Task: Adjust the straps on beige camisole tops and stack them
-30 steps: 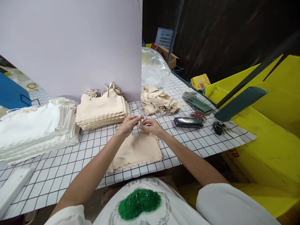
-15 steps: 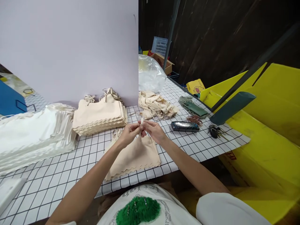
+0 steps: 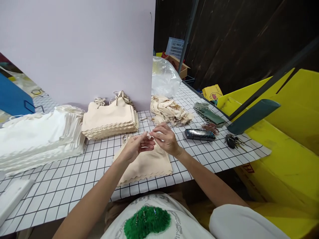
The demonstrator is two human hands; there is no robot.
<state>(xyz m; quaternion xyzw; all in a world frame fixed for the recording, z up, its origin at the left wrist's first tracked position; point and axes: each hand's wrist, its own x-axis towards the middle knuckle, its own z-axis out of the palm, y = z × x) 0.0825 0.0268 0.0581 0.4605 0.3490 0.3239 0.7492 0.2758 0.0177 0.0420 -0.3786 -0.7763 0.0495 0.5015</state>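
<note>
My left hand (image 3: 138, 146) and my right hand (image 3: 166, 138) meet above a beige fabric piece (image 3: 146, 164) with a wavy front edge. Between their fingertips is a small whitish strip (image 3: 149, 135), pinched from both sides; its ends are hidden by the fingers. Behind my left hand lies a stack of beige fabric pieces (image 3: 109, 120) with tied straps on top. A heap of crumpled beige strips (image 3: 170, 111) sits beyond my right hand.
White fabric stacks (image 3: 42, 137) fill the left side of the checked table (image 3: 94, 169). To the right lie a glasses case (image 3: 199, 134), a green phone (image 3: 211, 116), keys (image 3: 231, 141) and a green tube (image 3: 254, 116). A pale panel (image 3: 82, 49) stands behind.
The strip no longer stands up above my fingertips. My right hand has turned, its fingers now reaching over from the right, while my left fingers have spread more. The view has shifted slightly left.
</note>
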